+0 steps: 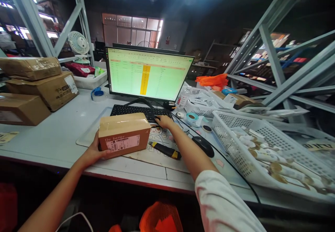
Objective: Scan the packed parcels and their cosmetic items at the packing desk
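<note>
My left hand [96,152] grips the left end of a brown cardboard box [125,139], thumb on its front face near a white shipping label. The box sits upright on the desk mat, hiding part of the black keyboard [117,110] behind it. Over the keyboard's right end rests my right hand [164,121], fingers stretched onto the keys and holding nothing. Between my arms lies a black and yellow utility knife [166,150]. Beyond the keyboard stands a monitor [164,75] showing a spreadsheet with one orange column. A black mouse [203,146] is right of my right forearm.
Taped cartons [44,89] are stacked at the left. A white perforated basket [227,148] of wrapped items fills the right side. Tape rolls [192,117] lie near the monitor's right. A black cable [230,167] crosses the desk. An orange basket [159,218] stands below the desk edge.
</note>
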Demonstrator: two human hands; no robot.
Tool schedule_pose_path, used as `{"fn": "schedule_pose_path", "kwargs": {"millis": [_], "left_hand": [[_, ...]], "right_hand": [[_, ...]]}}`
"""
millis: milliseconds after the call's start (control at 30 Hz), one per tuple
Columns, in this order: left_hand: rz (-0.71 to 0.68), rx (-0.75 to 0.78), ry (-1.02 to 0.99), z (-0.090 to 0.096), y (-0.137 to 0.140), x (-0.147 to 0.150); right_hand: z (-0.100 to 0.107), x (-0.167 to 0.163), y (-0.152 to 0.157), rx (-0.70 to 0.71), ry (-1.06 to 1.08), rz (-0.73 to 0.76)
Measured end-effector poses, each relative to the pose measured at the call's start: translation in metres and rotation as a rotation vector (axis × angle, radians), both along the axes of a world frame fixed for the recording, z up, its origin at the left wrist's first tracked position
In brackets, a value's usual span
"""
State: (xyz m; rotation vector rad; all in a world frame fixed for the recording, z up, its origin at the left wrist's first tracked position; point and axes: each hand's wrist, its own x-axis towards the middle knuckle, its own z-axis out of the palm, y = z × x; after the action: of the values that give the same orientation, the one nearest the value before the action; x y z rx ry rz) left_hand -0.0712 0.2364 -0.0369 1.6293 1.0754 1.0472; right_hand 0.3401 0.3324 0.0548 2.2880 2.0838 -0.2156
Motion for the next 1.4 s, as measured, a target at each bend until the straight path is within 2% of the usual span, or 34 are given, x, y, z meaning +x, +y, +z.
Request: {"fn": "schedule_pose_path", "kwargs": {"millis": [100, 200, 267, 333, 467, 567, 633, 767, 800, 867, 1000, 1267, 1400], "left_hand": [[-0.018, -0.016, -0.015, 0.0, 0.0, 0.0], [-0.031, -0.056, -0.037, -0.001, -0.001, -0.001], [-0.029, -0.054, -0.043, 0.0, -0.002, 0.0], [-0.05, -0.037, -0.047, 0.002, -0.003, 0.001], [-0.092, -0.068, -0.088, 0.011, -0.008, 0.004], [-0.069, -0.111, -0.103, 0.016, -0.009, 0.002], [-0.093, -0.147, -0.099, 0.02, -0.009, 0.0], [-0.148, -0.192, -0.071, 0.026, -0.01, -0.005], [-0.158, -0.197, -0.066, 0.027, -0.01, -0.005], [-0.176, -0.201, -0.062, 0.028, -0.01, -0.006], [-0.206, -0.202, -0.056, 0.026, -0.008, -0.009], [-0.226, -0.195, -0.042, 0.026, -0.007, -0.009], [-0.236, -0.19, -0.043, 0.028, -0.008, -0.007]], "right_hand": [[0.009, -0.008, -0.006, -0.032, 0.008, 0.045], [0.012, -0.014, -0.032, -0.089, 0.03, 0.14], [0.005, -0.014, -0.059, -0.169, 0.057, 0.217], [-0.006, -0.012, -0.086, -0.192, 0.092, 0.28], [-0.024, -0.011, -0.121, -0.069, 0.109, 0.316], [-0.021, -0.015, -0.124, -0.018, 0.151, 0.306], [-0.013, -0.019, -0.12, -0.027, 0.368, 0.273], [0.008, -0.027, -0.109, -0.116, 1.028, 0.046], [0.014, -0.029, -0.107, -0.127, 1.131, 0.023], [0.025, -0.033, -0.105, -0.13, 1.225, 0.081], [0.038, -0.037, -0.103, -0.107, 1.215, 0.205], [0.048, -0.04, -0.122, -0.15, 1.138, 0.189], [0.055, -0.043, -0.135, -0.106, 1.069, 0.237]]}}
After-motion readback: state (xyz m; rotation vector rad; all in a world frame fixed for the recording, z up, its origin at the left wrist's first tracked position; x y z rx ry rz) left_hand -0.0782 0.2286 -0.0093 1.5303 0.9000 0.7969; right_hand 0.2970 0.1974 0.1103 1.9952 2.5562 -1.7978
